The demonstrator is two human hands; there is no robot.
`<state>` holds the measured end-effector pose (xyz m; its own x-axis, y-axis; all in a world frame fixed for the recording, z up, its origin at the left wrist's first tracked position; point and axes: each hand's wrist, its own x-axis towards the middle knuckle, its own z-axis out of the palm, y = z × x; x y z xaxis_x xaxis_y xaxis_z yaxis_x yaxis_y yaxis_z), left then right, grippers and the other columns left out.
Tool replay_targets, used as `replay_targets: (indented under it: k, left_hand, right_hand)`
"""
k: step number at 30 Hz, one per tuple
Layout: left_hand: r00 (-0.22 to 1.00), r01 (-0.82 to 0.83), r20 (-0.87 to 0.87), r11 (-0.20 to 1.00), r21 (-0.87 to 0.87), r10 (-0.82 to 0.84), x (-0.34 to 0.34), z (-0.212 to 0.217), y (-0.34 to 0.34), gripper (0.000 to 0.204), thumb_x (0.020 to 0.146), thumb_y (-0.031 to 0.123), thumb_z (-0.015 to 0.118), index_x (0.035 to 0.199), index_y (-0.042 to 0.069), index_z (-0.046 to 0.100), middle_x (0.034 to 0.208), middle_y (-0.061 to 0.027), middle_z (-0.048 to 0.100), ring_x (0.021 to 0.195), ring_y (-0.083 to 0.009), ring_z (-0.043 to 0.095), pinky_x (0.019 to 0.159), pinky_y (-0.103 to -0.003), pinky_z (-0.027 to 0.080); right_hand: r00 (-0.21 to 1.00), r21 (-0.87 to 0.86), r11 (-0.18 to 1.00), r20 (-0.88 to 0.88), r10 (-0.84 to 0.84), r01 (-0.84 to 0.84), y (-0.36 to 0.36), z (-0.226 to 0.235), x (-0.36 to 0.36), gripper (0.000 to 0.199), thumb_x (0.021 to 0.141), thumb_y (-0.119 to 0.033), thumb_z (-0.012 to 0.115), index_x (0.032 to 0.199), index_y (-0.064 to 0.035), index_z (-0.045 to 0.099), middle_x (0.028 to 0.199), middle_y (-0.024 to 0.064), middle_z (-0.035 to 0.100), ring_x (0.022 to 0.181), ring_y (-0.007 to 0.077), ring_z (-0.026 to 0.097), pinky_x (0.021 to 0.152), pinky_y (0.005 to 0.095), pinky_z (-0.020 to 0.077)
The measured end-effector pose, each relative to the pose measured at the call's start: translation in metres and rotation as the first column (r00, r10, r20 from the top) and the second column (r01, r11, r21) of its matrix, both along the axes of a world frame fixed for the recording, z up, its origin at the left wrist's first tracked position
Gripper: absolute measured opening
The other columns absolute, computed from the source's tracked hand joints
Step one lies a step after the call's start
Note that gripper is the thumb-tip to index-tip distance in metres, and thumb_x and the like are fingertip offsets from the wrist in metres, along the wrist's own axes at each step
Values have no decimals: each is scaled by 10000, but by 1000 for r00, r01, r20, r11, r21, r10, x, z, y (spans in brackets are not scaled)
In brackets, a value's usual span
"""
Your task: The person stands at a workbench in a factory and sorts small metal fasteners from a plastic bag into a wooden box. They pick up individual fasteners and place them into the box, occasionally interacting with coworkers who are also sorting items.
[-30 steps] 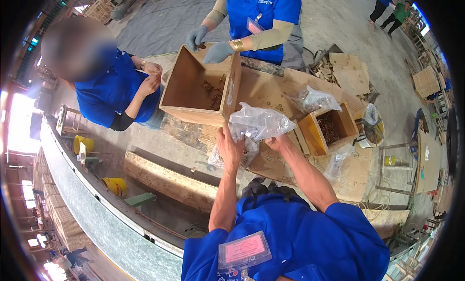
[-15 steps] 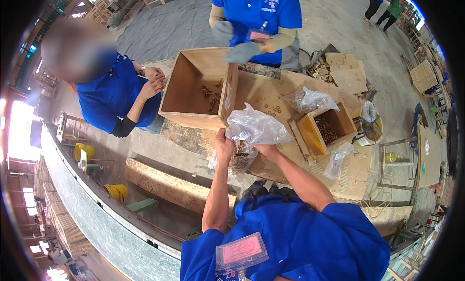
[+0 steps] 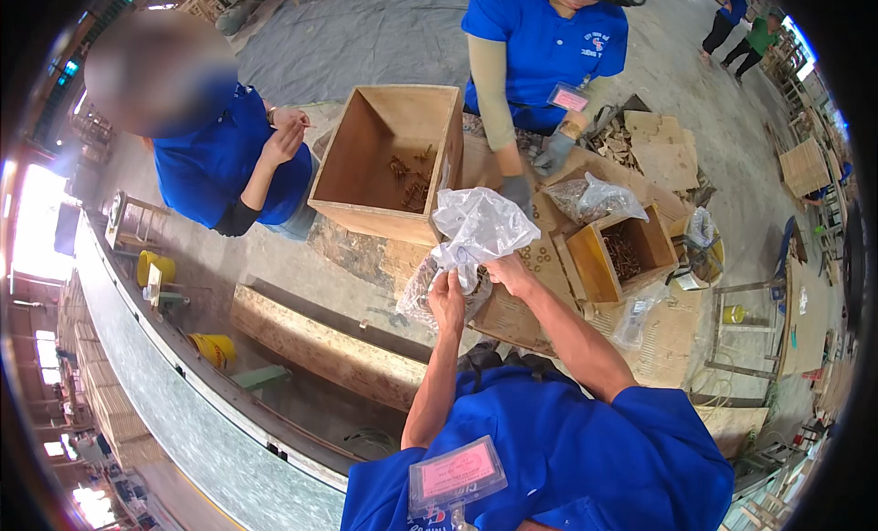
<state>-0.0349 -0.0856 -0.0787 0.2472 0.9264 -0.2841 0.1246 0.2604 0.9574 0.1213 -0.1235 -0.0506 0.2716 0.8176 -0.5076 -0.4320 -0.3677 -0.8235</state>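
My left hand [image 3: 448, 299] pinches the gathered neck of a clear plastic bag [image 3: 485, 222]. A little to its right, my right hand [image 3: 508, 272] grips the same bag. The bag's loose top puffs up above both hands, while its filled lower part rests on the cardboard-covered surface; the small pieces inside are too blurred to name. Just beyond stands a large wooden box [image 3: 366, 217] with several brass-coloured screws [image 3: 413, 179] in it. To the right, a smaller wooden box [image 3: 593, 268] holds many more screws [image 3: 624, 254].
Across from me, a co-worker's gloved hands [image 3: 518, 193] reach down near small rings [image 3: 540, 254]. Another co-worker [image 3: 224, 170] stands at the left, hands together. Other plastic bags [image 3: 604, 199] lie around the smaller box. A long wooden board [image 3: 320, 339] lies at the lower left.
My left hand has shifted along the bag's neck, closer to my right. The co-worker across has lowered both gloved hands to the work surface. The view has shifted slightly.
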Motion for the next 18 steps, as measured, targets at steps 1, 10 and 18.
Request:
replay_targets:
  k: [1,10,18]
  left_hand:
    - [999,2,53,1000,-12,-2,0,-3,2,377,1000,317,547,837,-9,642,705,-7,582,671,-83,482,584,-283,397]
    - [785,188,597,852,-488,169,15,7,26,328,992,329,486,1196,90,579,1061,-50,654,905,-183,640,746,-385,557]
    - [618,419,753,715,-560,228,18,-3,31,346,994,285,452,1242,67,552,1093,-106,670,926,-270,674,673,-372,601]
  right_hand:
    - [1000,29,999,26,14,-15,4,10,-4,282,852,-236,719,1077,-91,631,824,-43,547,673,71,463,505,255,338]
    - [972,140,976,-147,185,-165,19,37,-4,136,829,-161,674,815,-143,539,633,-77,381,499,30,282,423,223,209]
    - [992,76,989,-10,126,-125,22,48,4,257,823,-278,771,793,-104,584,661,-66,455,525,41,376,459,209,290]
